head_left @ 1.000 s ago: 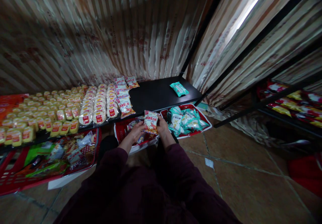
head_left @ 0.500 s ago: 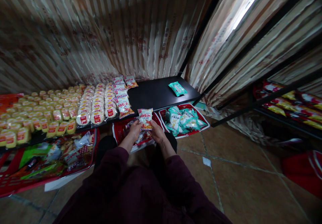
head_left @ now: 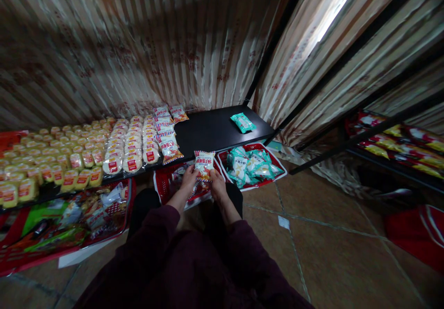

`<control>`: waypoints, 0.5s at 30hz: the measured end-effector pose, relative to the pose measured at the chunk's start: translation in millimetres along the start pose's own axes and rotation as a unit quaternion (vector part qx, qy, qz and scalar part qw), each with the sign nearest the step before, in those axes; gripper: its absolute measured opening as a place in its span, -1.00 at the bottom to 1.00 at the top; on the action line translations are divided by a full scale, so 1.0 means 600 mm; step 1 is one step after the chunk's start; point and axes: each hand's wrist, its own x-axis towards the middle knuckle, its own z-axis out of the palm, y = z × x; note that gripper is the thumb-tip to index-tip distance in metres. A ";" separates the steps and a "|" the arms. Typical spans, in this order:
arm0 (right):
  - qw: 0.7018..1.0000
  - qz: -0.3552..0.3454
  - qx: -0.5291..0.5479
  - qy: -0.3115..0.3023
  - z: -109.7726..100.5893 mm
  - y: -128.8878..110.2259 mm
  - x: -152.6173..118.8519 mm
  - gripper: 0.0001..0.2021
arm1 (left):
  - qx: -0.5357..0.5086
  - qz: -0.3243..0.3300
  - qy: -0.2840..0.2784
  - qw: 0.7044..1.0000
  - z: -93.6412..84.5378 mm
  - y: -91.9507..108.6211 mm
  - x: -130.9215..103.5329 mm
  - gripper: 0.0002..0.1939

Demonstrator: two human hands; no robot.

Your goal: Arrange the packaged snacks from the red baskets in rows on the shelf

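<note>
Between my two hands is a snack bag [head_left: 204, 162], white at the top with red lettering and an orange lower part. My left hand [head_left: 189, 179] grips its left edge, and my right hand [head_left: 217, 184] grips its lower right corner. The bag is held above a red basket [head_left: 160, 186] of similar packets, partly hidden by my hands. Just beyond, matching snack bags [head_left: 170, 148] lie in a column on the black shelf [head_left: 204, 131], with one more at the back. A teal packet [head_left: 243, 122] rests alone toward the shelf's right end.
A second basket [head_left: 285, 172] holds teal packets. Rows of wrapped round cakes [head_left: 132, 155] and small yellow cakes [head_left: 69, 179] cover the shelf's left. Below them stands a basket [head_left: 131, 202] of mixed snacks. Black posts [head_left: 312, 71] slant at right, near another shelf of bags [head_left: 388, 138].
The snack bag in my hands has shifted slightly to the right and tilted. My left hand has moved a little further over its left side.
</note>
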 end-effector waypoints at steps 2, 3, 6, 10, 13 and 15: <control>0.998 -0.041 -0.040 -0.003 0.001 0.002 0.003 -0.56 | 0.063 0.055 0.019 0.996 0.002 0.001 0.004 -0.64; 0.996 -0.066 -0.066 -0.005 0.001 0.002 0.004 -0.53 | 0.094 0.078 0.023 0.992 0.002 0.002 0.005 -0.62; 0.978 -0.132 -0.160 0.003 0.000 0.000 0.010 -0.49 | 0.139 0.105 0.014 0.985 0.006 0.003 0.009 -0.58; 0.953 -0.168 -0.252 0.011 -0.002 0.000 0.008 -0.48 | 0.117 0.079 0.019 0.990 0.011 0.001 0.009 -0.60; 0.938 -0.170 -0.304 0.007 -0.002 0.000 0.001 -0.47 | 0.095 0.058 0.020 0.994 0.012 0.003 0.002 -0.69; 0.930 -0.168 -0.327 0.011 0.000 -0.001 -0.006 -0.46 | 0.078 0.048 0.008 0.996 0.011 0.006 -0.004 -0.78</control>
